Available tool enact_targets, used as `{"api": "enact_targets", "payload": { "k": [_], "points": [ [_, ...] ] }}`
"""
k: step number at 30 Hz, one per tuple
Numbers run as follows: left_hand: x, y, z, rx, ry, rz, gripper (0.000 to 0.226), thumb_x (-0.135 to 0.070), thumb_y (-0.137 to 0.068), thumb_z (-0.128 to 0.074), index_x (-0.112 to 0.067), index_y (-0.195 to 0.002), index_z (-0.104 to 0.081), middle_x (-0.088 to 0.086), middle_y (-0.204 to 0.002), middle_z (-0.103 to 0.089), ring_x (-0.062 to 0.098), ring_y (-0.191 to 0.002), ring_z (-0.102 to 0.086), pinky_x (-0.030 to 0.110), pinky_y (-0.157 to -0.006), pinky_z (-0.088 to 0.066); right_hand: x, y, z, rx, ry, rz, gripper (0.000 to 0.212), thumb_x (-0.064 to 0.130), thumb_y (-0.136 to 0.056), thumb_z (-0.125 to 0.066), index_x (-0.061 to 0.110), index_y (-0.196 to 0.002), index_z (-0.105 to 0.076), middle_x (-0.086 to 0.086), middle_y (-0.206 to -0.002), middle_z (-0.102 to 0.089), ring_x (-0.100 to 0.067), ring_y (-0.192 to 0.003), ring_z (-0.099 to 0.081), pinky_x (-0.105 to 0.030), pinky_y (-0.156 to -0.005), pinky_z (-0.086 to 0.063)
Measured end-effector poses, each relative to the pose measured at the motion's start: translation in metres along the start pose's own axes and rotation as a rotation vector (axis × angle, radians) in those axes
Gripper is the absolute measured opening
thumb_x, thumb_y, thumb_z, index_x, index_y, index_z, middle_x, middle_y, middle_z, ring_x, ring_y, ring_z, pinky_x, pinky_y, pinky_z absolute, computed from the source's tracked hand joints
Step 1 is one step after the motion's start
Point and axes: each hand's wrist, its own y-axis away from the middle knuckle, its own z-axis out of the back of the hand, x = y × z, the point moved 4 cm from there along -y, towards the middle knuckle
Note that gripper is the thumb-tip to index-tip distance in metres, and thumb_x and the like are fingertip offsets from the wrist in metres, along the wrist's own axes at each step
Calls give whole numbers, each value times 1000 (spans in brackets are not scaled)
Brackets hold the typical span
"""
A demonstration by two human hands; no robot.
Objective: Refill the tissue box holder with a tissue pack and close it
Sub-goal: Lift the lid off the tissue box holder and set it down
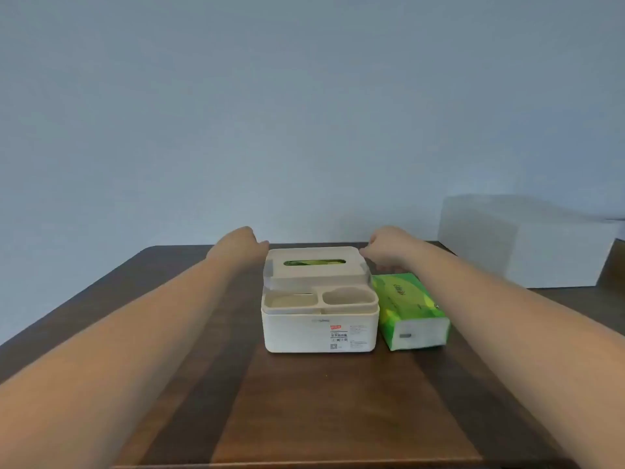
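A cream tissue box holder (319,330) stands in the middle of the dark wooden table (304,407), with two front compartments. Its slotted lid (314,265) sits raised at the back, and green shows through the slot. My left hand (241,245) grips the lid's left end and my right hand (389,247) grips its right end. A green tissue pack (411,309) lies on the table just right of the holder, below my right wrist.
A white box (521,245) stands at the table's far right corner against the pale wall. The table's far edge runs just behind the holder.
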Motion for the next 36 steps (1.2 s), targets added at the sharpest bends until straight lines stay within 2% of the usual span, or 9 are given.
{"api": "enact_targets", "payload": {
  "k": [5, 10, 14, 17, 21, 25, 30, 33, 36],
  "points": [
    [5, 13, -11, 155, 4, 56, 30, -40, -90, -46, -10, -87, -50, 1, -62, -46, 18, -50, -41, 25, -51, -32, -1, 6, -12, 90, 63, -79, 17, 18, -86, -53, 5, -79, -62, -11, -77, -65, -26, -66, -55, -29, -60, -47],
    [2, 14, -23, 230, 107, 63, 13, -20, -82, -49, -7, -80, -50, 7, -67, -47, 24, -53, -38, 28, -57, -32, 1, 1, -16, 66, 62, -117, 17, 10, -77, -67, 6, -67, -54, -9, -75, -58, -30, -73, -56, -32, -64, -47],
    [2, 12, -20, 182, 98, 60, 16, -11, -82, -49, -5, -94, -58, 8, -79, -56, 23, -63, -47, 26, -53, -35, 7, 2, -15, 32, 20, -160, 22, 5, -78, -66, 7, -63, -49, -7, -68, -49, -30, -73, -53, -30, -59, -42],
    [5, 9, -9, 137, 146, 66, 9, -8, -79, -47, -7, -86, -53, 6, -74, -52, 22, -63, -45, 26, -53, -34, 13, 0, -10, -30, -75, -158, 26, 1, -82, -58, 6, -61, -45, -7, -64, -42, -22, -57, -43, -27, -51, -33],
    [19, 6, 10, 101, 208, 88, 3, -8, -78, -50, -9, -75, -49, 6, -73, -49, 23, -63, -45, 27, -54, -34, 36, 0, -4, -86, -116, -109, 21, 1, -84, -54, 5, -65, -44, -7, -69, -43, -26, -70, -47, -29, -63, -38],
    [44, 2, 30, 46, 269, 133, 8, -6, -78, -49, -10, -71, -50, 8, -76, -51, 30, -75, -48, 28, -59, -36, 68, -2, -5, -84, -95, -55, 25, 0, -79, -58, 6, -61, -43, -7, -64, -41, -26, -63, -44, -26, -50, -33],
    [90, 2, 49, -12, 281, 186, 16, -5, -77, -50, -11, -63, -47, 6, -70, -49, 28, -70, -45, 28, -55, -33, 111, -5, -26, -65, -103, 25, 25, 0, -80, -52, 8, -59, -42, -6, -60, -39, -21, -52, -37, -25, -47, -29],
    [123, 3, 55, -30, 273, 228, 14, -5, -77, -48, -12, -64, -48, 6, -69, -51, 25, -63, -45, 28, -56, -34, 140, -7, -43, -37, -74, 64, 26, 0, -81, -54, 8, -58, -44, -6, -58, -44, -23, -55, -43, -25, -47, -31],
    [156, 3, 60, -52, 248, 271, 10, -7, -75, -48, -13, -67, -47, 5, -71, -50, 23, -61, -46, 28, -58, -36, 169, -8, -62, 11, -36, 80, 31, -4, -77, -49, 8, -49, -44, -2, -28, -43, -22, -44, -40, -23, -45, -31]
  ]
}}
